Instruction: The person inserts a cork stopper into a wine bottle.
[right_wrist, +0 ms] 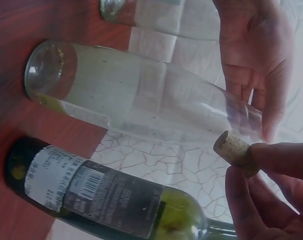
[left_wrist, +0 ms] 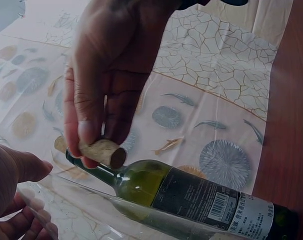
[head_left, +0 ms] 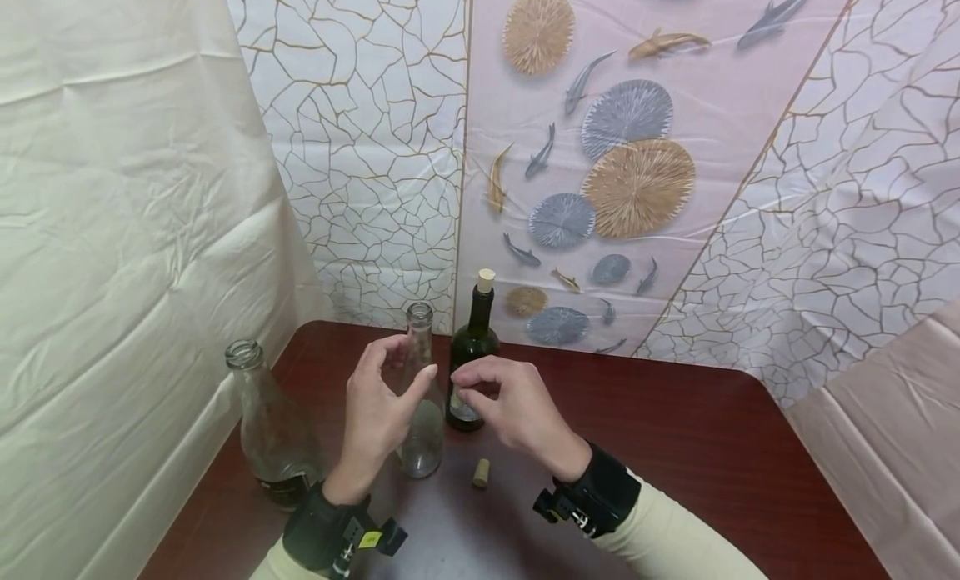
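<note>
My left hand (head_left: 381, 405) is curved round the upper part of a clear glass bottle (head_left: 422, 434), thumb in front and fingers behind the neck. This bottle stands upright with an uncovered mouth. Through its glass, some left fingers (left_wrist: 34, 220) show in the left wrist view. To the right, my right hand (head_left: 517, 401) pinches a cork (right_wrist: 235, 151) between thumb and fingertips, held beside the clear bottle's upper part. In the head view that cork is hidden by the fingers. Behind the right hand stands a dark green wine bottle (head_left: 476, 343) with a pale cork (head_left: 486, 280) in its mouth.
Another cork (head_left: 481, 473) lies on the dark red table (head_left: 660, 447) in front of the bottles. A wider clear bottle (head_left: 273, 430) with a dark label and open mouth stands at the left, beside my left forearm. Patterned cloth (head_left: 375, 147) hangs behind the table.
</note>
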`<state>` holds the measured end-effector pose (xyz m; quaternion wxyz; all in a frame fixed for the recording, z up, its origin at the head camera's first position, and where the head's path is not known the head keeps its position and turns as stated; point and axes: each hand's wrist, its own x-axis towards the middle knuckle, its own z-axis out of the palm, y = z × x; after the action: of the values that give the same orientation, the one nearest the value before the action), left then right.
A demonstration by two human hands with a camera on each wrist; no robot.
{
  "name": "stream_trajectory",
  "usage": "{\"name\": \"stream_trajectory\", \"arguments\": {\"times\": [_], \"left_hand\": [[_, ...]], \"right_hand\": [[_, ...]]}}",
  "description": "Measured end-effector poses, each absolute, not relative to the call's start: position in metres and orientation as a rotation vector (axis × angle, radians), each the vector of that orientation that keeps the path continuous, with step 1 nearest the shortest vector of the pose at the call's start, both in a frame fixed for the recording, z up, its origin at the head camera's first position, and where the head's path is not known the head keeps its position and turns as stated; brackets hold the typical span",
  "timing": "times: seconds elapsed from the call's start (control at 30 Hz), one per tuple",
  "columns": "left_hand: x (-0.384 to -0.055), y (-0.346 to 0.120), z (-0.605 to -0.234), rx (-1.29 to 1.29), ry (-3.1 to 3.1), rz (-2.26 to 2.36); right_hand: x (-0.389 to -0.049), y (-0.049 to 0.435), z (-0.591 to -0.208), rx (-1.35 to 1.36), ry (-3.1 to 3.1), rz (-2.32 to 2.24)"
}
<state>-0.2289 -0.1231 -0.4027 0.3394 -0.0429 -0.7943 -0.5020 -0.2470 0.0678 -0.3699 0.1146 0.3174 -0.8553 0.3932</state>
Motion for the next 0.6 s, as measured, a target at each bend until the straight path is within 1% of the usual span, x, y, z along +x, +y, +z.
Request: {"name": "stream_trajectory", "arguments": {"times": [0.6], "left_hand": [[-0.229, -0.123, -0.405, -0.123, -2.055, -1.317]], "right_hand": [[-0.257, 0.055, -0.326, 0.975, -2.408, 1.019]]}}
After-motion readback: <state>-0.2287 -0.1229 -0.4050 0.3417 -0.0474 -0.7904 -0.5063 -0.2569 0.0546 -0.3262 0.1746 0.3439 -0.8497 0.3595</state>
